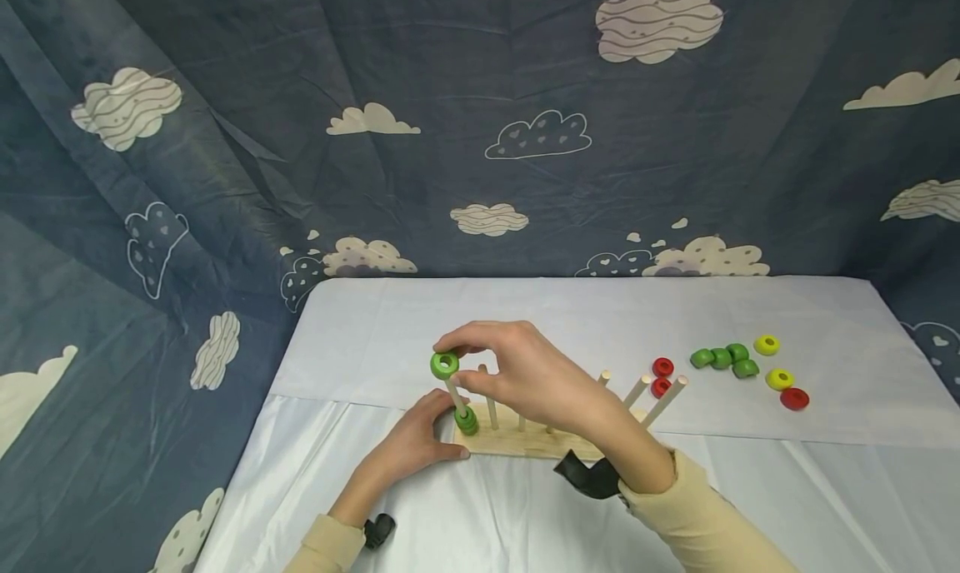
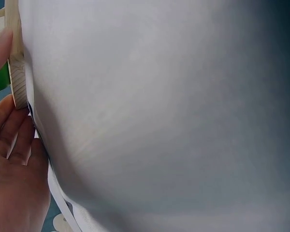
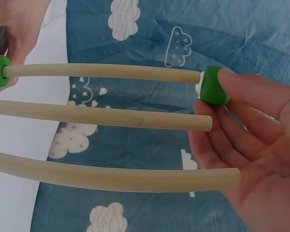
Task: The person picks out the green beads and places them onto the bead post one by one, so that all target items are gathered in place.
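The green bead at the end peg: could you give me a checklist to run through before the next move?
1. Green bead securely pinched: ok; the thumb and fingers of the right hand grip it.
2. Wooden base steadied: ok; the left hand holds its end.
3. Room on the end peg: ok; its shaft is bare above the seated green at its foot.
4. Colours matching: ok; green held, green at the foot.
5. Peg tip inside the bead's hole: cannot tell; the tip is right at the bead, but its entry is hidden.
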The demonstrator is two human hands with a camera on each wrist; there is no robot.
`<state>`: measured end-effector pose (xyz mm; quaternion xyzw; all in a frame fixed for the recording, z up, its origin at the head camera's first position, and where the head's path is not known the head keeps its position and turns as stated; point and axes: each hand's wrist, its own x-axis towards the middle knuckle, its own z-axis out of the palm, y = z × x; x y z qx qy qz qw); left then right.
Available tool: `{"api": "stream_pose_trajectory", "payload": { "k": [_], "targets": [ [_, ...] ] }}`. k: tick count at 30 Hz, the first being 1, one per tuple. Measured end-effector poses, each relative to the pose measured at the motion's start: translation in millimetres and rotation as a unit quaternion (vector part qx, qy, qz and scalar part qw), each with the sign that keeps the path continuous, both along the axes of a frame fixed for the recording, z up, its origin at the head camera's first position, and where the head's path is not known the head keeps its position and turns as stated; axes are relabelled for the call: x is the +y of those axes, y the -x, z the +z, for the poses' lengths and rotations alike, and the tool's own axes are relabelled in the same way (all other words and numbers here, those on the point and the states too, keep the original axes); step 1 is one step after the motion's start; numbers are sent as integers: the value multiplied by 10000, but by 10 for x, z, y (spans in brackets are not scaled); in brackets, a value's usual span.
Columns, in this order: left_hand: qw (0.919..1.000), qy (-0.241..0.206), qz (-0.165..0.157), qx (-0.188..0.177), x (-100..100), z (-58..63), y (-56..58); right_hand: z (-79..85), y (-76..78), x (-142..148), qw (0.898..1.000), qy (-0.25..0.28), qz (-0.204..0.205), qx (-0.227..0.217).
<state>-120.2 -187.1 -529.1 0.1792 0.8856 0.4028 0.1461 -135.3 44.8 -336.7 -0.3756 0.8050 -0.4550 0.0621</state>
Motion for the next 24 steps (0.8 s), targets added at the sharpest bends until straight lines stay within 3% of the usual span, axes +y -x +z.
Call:
{"api": "stream_pose_trajectory", "payload": {
  "k": [17, 24],
  "targets": [
    [9998, 178, 23, 51, 1, -17, 2, -15, 22, -57, 9979, -443, 2, -470],
    [9998, 171, 46, 61, 4, -5, -4, -38, 29, -87, 9975, -573, -26, -418]
  ]
}}
